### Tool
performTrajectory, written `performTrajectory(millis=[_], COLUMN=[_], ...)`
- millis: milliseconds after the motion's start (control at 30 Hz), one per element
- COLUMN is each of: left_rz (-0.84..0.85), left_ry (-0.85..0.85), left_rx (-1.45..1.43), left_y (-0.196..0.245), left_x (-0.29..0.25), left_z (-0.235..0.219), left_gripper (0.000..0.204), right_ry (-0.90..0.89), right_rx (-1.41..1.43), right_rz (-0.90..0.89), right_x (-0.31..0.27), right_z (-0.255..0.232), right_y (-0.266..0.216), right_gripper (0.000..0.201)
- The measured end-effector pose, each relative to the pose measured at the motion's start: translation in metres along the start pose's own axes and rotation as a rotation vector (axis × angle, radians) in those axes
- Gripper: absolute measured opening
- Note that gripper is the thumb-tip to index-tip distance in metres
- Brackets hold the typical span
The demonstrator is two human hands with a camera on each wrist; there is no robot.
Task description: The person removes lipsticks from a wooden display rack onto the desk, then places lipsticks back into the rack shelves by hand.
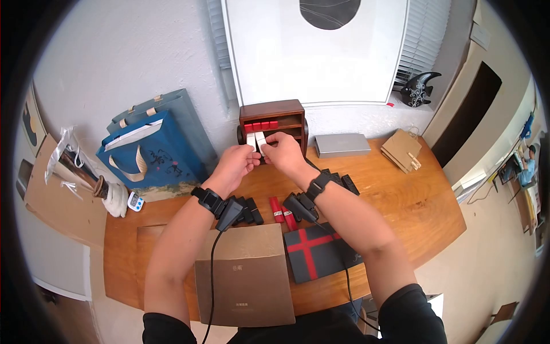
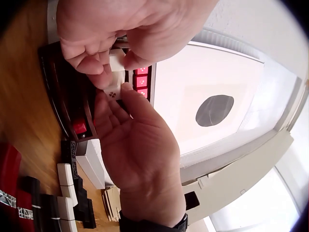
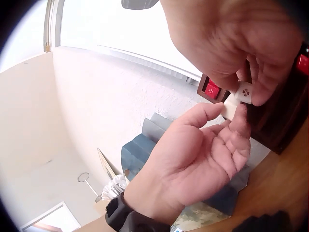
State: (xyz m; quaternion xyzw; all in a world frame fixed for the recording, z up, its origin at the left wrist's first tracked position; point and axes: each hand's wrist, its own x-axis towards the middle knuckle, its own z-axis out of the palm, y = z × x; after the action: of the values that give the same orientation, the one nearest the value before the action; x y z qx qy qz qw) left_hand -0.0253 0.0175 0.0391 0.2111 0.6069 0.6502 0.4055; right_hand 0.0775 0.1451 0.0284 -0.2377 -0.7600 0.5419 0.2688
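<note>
In the head view my hands meet in front of a small dark wooden rack (image 1: 274,111) at the back of the table. My left hand (image 1: 245,155) pinches one slim white block (image 1: 251,141). My right hand (image 1: 268,145) pinches a second white block (image 1: 260,139) right beside it. The right wrist view shows my right hand (image 3: 245,89) on a white block (image 3: 245,92) with a small clover mark on its end, and my left hand (image 3: 228,110) on the other block (image 3: 229,104). From the left wrist, the marked block (image 2: 114,90) sits between both hands.
Red blocks (image 1: 260,125) fill the rack's top row. Black and red blocks (image 1: 278,209) lie on the table under my wrists. In front are a brown box (image 1: 243,275) and a black lid with a red cross (image 1: 315,252). Blue bags (image 1: 152,149) stand left, a grey box (image 1: 342,144) right.
</note>
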Motion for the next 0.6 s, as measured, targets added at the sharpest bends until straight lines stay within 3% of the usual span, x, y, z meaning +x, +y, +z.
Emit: performTrajectory(millis=[100, 400, 600], left_rz=[0.035, 0.040, 0.048], left_ry=[0.027, 0.104, 0.101], left_rx=[0.026, 0.145, 0.263], left_y=[-0.005, -0.005, -0.014], left_x=[0.003, 0.015, 0.005], left_z=[-0.002, 0.002, 0.003], left_gripper=[0.024, 0.028, 0.025], right_ry=[0.017, 0.124, 0.026], right_rx=[-0.079, 0.042, -0.006], right_rz=[-0.064, 0.005, 0.007], right_x=[0.005, 0.016, -0.002], right_z=[0.008, 0.014, -0.023], right_y=[0.001, 0.003, -0.001], right_gripper=[0.033, 0.017, 0.016])
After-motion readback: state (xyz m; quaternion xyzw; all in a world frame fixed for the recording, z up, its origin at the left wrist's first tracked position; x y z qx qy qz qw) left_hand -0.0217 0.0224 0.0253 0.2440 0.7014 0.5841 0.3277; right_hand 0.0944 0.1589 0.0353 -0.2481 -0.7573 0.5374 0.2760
